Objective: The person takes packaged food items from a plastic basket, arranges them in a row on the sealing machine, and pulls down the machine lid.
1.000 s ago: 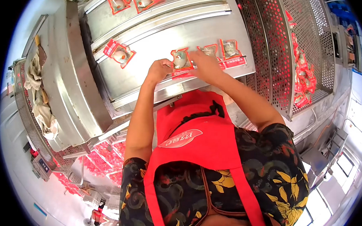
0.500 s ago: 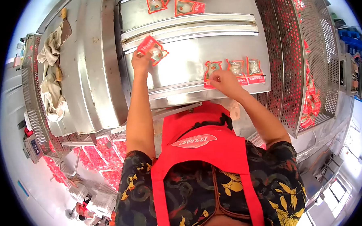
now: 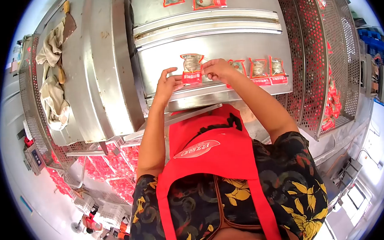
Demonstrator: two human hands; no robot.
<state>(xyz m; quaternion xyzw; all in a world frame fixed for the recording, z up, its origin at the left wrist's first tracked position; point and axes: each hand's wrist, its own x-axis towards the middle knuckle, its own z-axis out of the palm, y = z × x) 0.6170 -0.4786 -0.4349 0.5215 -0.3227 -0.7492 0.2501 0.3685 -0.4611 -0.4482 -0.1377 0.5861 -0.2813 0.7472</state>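
A clear packet with red edges (image 3: 192,68) is upright between my two hands near the front edge of the steel surface (image 3: 163,57). My left hand (image 3: 170,83) pinches its lower left corner, on the red printed band. At its right side is my right hand (image 3: 217,70), with thumb and fingers closed on the packet's edge. Just right of that hand, three similar packets stand in a row along the front ledge: one (image 3: 238,66) partly behind my hand, a middle one (image 3: 258,68) and an end one (image 3: 277,67).
More packets (image 3: 209,0) lie beyond the raised metal rails (image 3: 209,25). Perforated metal bins (image 3: 334,49) holding red packets stand at the right. Cloths (image 3: 54,100) and a wooden-handled tool (image 3: 66,7) rest on the left metal ledge. People (image 3: 91,223) are far off at lower left.
My left hand has brought the loose packet from the left to the front edge and turned it upright. My right hand has let go of the row's leftmost packet and moved left to this one.
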